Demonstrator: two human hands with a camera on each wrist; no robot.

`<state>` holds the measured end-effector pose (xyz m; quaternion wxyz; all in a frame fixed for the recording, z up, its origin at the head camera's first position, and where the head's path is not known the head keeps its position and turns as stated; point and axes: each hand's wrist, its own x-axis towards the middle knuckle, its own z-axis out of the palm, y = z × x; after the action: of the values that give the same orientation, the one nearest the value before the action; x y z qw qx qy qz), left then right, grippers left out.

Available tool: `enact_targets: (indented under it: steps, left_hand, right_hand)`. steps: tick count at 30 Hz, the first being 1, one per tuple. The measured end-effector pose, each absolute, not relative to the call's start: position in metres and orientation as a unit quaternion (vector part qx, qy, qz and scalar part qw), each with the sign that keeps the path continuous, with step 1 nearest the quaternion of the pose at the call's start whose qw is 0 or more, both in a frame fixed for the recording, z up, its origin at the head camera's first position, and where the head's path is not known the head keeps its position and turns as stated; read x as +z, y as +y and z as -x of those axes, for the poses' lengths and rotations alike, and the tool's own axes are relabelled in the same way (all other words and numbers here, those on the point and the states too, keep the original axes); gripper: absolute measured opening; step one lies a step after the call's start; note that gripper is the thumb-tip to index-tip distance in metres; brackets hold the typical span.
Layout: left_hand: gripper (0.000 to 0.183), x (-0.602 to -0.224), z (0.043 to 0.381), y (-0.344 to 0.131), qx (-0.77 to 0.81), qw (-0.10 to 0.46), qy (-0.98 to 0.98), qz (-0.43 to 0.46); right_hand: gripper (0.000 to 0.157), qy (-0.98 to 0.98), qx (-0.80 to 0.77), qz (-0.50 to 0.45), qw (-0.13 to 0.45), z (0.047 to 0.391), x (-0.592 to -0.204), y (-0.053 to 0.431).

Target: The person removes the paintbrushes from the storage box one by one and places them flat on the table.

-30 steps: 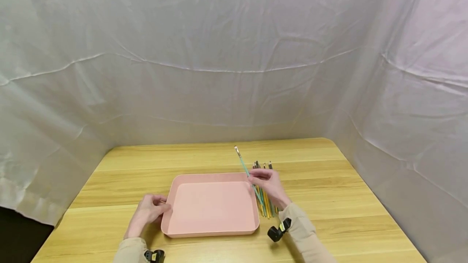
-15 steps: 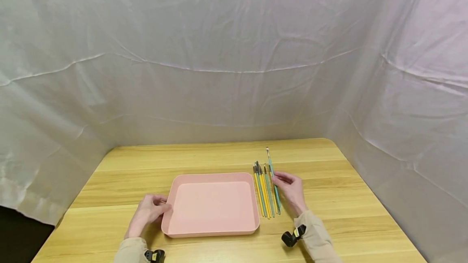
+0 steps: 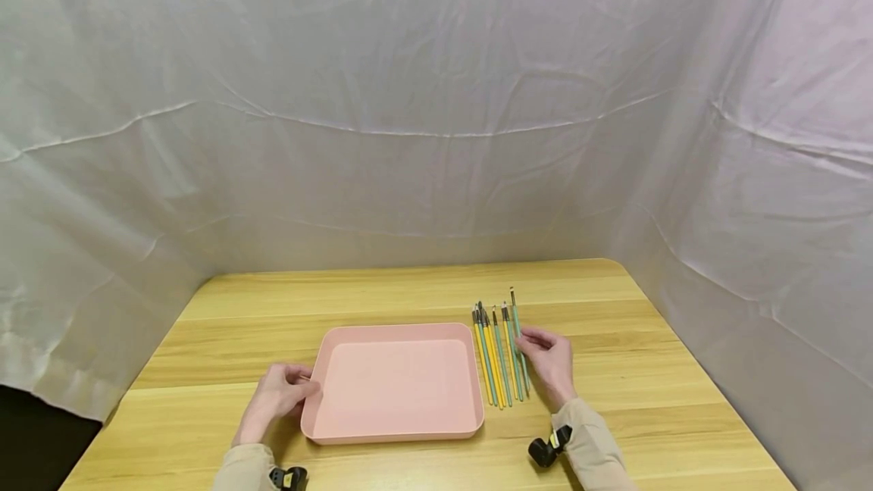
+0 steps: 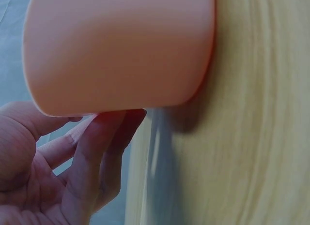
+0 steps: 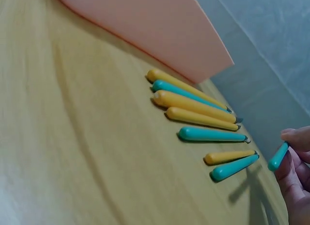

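Note:
My left hand [image 3: 275, 394] grips the left rim of a shallow pink tray [image 3: 395, 389], thumb over the edge and the other fingers against the outer wall [image 4: 121, 75], as the left wrist view shows. To the right of the tray, my right hand [image 3: 552, 362] pinches a slim teal-handled paintbrush [image 3: 516, 320] by its handle, bristles pointing to the far side. In the right wrist view the rounded handle end [image 5: 277, 158] sticks out below thumb and fingers, with a shadow on the wood beside it. Several yellow and teal paintbrushes [image 5: 213, 135] lie side by side between the tray and this hand.
The wooden table [image 3: 648, 400] has a rounded far right corner. Grey fabric [image 3: 423, 173] hangs behind it and along both sides. Each wrist wears a small black camera [image 3: 543, 451] over a beige sleeve [image 3: 593, 438].
From over the tray's right edge, my right hand has carried the teal paintbrush right, past the row of brushes, then slightly farther right and lower. The left hand and tray stay put.

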<state>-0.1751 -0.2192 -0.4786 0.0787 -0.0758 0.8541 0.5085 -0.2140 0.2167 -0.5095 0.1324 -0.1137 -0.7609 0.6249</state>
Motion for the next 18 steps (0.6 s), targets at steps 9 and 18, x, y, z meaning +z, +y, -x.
enact_targets:
  steps: [9,18]
  left_hand:
    - [0.031,-0.478,0.175,-0.219,0.51,0.076,0.854,0.076]
    - [0.03,-0.478,0.176,-0.219,0.508,0.075,0.855,0.077]
  right_hand:
    - [0.028,-0.791,0.585,0.126,0.125,0.212,-0.514,0.222]
    - [0.025,-0.82,0.544,0.122,0.128,0.213,-0.521,0.225]
